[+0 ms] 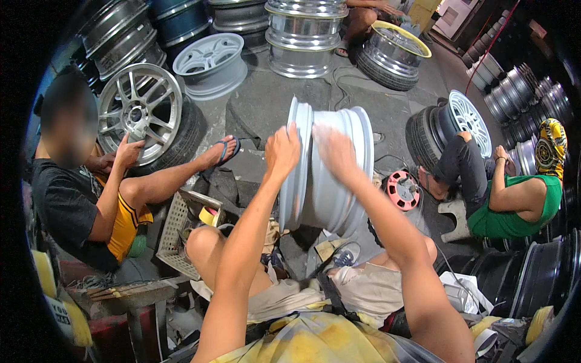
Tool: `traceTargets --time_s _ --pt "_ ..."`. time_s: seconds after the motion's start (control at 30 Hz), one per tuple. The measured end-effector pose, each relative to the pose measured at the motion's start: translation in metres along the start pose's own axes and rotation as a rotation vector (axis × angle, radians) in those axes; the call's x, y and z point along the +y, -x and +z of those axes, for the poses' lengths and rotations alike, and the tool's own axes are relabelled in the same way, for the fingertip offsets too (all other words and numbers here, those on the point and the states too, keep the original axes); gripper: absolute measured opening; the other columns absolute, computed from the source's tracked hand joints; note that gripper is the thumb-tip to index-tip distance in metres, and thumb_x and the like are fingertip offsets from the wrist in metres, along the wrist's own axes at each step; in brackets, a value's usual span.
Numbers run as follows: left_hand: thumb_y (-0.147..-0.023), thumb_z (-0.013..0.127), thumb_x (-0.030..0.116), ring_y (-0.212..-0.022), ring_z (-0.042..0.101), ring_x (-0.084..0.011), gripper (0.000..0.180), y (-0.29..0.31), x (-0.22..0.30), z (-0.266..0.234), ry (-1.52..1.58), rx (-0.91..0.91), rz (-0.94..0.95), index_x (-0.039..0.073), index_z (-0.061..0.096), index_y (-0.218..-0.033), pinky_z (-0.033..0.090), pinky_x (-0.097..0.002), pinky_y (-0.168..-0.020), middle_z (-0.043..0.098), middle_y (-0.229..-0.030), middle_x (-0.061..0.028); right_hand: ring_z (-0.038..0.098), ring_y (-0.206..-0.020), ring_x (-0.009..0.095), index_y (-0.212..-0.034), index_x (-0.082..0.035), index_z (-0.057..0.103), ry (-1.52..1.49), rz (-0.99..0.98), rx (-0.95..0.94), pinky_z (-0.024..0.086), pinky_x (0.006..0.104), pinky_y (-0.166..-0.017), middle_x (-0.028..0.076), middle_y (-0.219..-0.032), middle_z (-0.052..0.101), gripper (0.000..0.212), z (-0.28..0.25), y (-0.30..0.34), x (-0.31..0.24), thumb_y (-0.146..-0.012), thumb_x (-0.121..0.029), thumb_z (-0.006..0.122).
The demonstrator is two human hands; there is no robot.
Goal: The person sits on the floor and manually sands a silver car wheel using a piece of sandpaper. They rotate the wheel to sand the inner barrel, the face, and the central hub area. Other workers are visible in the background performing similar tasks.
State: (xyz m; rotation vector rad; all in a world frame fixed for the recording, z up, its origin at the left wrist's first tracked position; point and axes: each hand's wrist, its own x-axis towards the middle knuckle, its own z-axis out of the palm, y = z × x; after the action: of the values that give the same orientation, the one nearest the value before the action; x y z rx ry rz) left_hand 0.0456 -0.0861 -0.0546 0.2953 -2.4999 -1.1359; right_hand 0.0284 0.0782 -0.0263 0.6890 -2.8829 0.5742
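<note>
A light silver-grey wheel rim (360, 163) stands on its edge before me between my knees, its barrel facing up. My left hand (282, 152) is closed over the flange on the rim's left side. Against the barrel, just right of that flange, lies my right hand (334, 150), smeared by motion. Its fingers and anything in them cannot be made out. The lower part of the rim is partly hidden by my right forearm and knees.
At left a co-worker holds a spoked wheel (140, 115) with a tyre; another sits at right by a silver wheel (469, 124). A plastic crate (175, 233) is near my left knee, a red cable reel (402, 190) to the right. Stacked rims (307, 36) stand at the back.
</note>
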Motion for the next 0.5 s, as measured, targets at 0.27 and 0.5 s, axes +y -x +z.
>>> traceTargets --time_s 0.27,0.5 --pt "-0.106 0.042 0.041 -0.086 0.064 -0.0536 0.053 0.029 0.018 -0.003 0.03 -0.04 -0.062 -0.004 0.065 -0.09 0.047 -0.061 -0.077 0.067 -0.086 -0.0331 0.056 -0.13 0.032 -0.13 -0.004 0.063 0.265 -0.48 0.087 0.048 0.0432 -0.107 0.013 -0.143 0.058 0.043 -0.045 0.078 0.067 -0.087 -0.006 0.059" --pt "-0.106 0.04 0.038 -0.084 0.063 -0.0551 0.054 0.045 0.045 0.002 0.21 -0.077 -0.007 -0.005 0.065 -0.086 0.045 -0.0625 -0.077 0.066 -0.087 -0.0338 0.071 -0.094 0.043 -0.089 -0.006 0.079 0.12 0.181 -0.075 0.057 0.0481 -0.088 0.025 -0.097 0.073 0.022 -0.003 -0.103 0.15 -0.083 -0.021 0.064"
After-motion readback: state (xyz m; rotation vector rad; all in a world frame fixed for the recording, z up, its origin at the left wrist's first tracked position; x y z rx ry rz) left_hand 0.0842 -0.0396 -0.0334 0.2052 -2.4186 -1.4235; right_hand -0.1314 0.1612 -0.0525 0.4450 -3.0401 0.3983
